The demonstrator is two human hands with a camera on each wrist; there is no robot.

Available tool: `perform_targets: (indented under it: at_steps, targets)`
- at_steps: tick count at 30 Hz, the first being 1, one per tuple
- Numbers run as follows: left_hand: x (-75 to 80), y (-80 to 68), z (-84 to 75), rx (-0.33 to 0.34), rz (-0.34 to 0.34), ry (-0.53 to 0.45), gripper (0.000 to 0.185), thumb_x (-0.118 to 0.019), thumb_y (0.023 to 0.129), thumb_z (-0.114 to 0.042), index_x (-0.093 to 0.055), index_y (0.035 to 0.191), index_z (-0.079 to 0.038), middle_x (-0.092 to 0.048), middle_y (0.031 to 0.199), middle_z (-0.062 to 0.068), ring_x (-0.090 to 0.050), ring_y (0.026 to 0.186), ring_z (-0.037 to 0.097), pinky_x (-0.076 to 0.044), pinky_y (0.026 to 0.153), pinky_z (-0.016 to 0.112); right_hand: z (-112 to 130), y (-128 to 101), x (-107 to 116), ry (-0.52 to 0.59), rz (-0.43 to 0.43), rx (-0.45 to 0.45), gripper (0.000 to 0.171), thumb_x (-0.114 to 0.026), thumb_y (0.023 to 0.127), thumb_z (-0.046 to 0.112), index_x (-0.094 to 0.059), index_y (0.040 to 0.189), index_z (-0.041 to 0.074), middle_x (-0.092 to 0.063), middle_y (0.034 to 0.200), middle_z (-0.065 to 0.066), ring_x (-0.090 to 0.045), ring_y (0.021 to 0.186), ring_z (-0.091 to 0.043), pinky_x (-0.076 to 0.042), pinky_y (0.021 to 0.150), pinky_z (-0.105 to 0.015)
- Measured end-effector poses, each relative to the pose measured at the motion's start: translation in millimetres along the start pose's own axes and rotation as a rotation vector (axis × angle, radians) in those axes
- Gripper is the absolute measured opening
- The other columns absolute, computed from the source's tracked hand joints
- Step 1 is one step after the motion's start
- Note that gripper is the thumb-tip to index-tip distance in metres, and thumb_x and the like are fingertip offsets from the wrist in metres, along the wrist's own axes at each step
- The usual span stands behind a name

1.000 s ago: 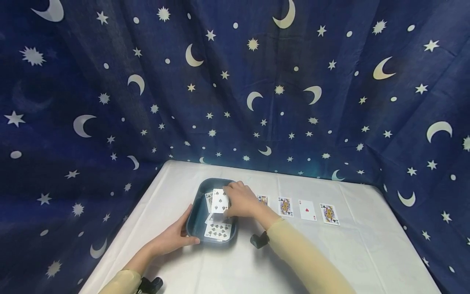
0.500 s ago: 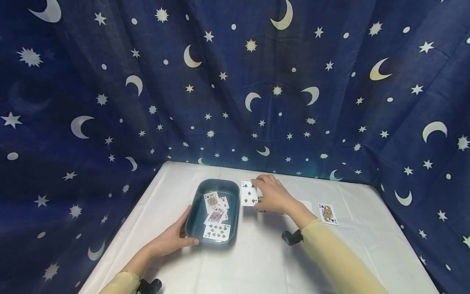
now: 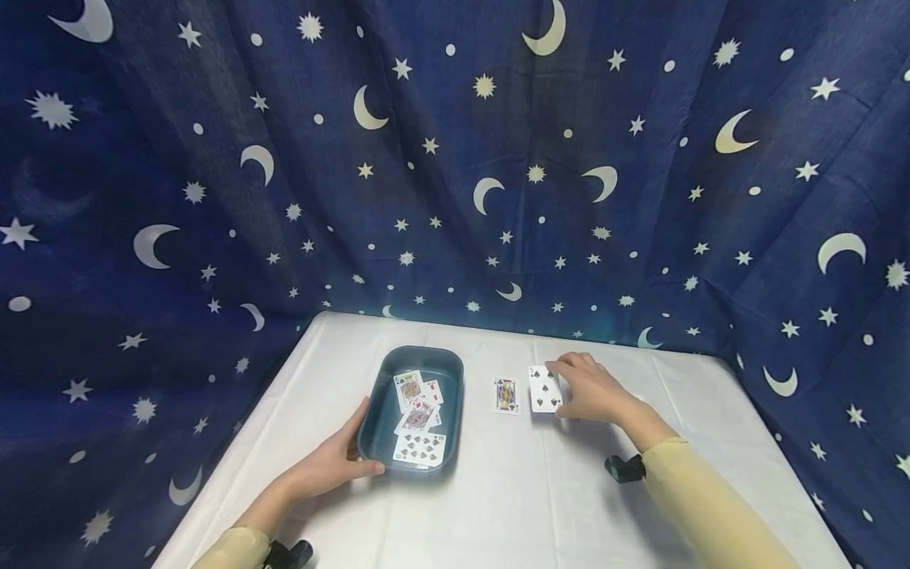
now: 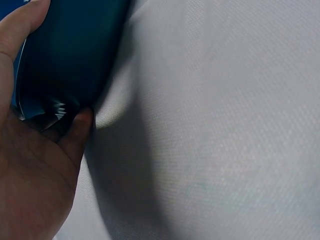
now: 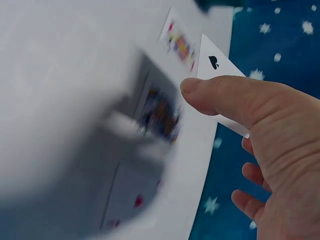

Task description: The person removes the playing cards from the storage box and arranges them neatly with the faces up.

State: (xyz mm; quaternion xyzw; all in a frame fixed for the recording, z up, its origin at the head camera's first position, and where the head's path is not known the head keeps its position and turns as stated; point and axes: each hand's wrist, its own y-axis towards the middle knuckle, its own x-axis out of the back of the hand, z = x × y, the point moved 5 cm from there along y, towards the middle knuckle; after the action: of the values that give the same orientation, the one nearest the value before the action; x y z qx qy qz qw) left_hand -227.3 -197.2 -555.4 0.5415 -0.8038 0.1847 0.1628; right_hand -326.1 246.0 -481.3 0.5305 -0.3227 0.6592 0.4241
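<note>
A dark teal tray (image 3: 451, 371) stands on the white table and holds several face-up playing cards (image 3: 419, 412). My left hand (image 3: 334, 462) grips the tray's near left corner, thumb along the rim; in the left wrist view the tray wall (image 4: 70, 55) fills the space by my palm. My right hand (image 3: 593, 391) pinches a five of spades (image 3: 544, 389) above the table, right of a face card (image 3: 505, 394). In the right wrist view the thumb presses on the spade card (image 5: 217, 75), with blurred cards (image 5: 160, 112) lying below it.
The white tablecloth (image 3: 498, 490) covers the table. A dark blue curtain with moons and stars (image 3: 455, 158) surrounds it at the back and both sides. My right hand and sleeve hide the other cards of the row.
My right hand lifted the five of spades out of the tray and carried it rightward over the row of cards. The left hand stayed on the tray.
</note>
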Motion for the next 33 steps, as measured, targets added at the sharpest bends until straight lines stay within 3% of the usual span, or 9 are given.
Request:
perform_targets:
  at_steps: [10, 25, 33]
  targets:
    - [0.5, 0.0, -0.3, 0.006, 0.006, -0.002, 0.122, -0.087, 0.083, -0.033, 0.002, 0.166, -0.022, -0.001, 0.171, 0.014, -0.03, 0.149, 0.039, -0.038, 0.116, 0.045, -45.9, -28.1, -2.2, 0.037, 0.027, -0.064, 0.091, -0.092, 0.07, 0.026, -0.051, 0.149, 0.005, -0.052, 0.14, -0.019, -0.044, 0.128, -0.041, -0.04, 0.107, -0.064]
    - [0.6, 0.4, -0.5, 0.02, 0.004, 0.0, 0.123, -0.087, 0.082, -0.035, 0.002, 0.166, -0.023, 0.0, 0.172, 0.01, -0.024, 0.151, 0.037, -0.037, 0.116, 0.045, -98.3, -59.4, 1.6, 0.007, 0.069, -0.163, 0.089, -0.091, 0.072, 0.027, -0.052, 0.147, 0.002, -0.051, 0.139, -0.025, -0.046, 0.122, -0.044, -0.043, 0.101, -0.068]
    - [0.8, 1.1, 2.6, 0.036, 0.004, 0.007, 0.124, -0.088, 0.081, -0.038, 0.002, 0.166, -0.025, -0.001, 0.172, 0.007, -0.022, 0.153, 0.033, -0.035, 0.117, 0.044, -131.7, -84.4, 5.0, 0.008, 0.113, -0.219, 0.09, -0.091, 0.067, 0.026, -0.053, 0.142, -0.004, -0.048, 0.137, -0.033, -0.042, 0.123, -0.052, -0.038, 0.101, -0.074]
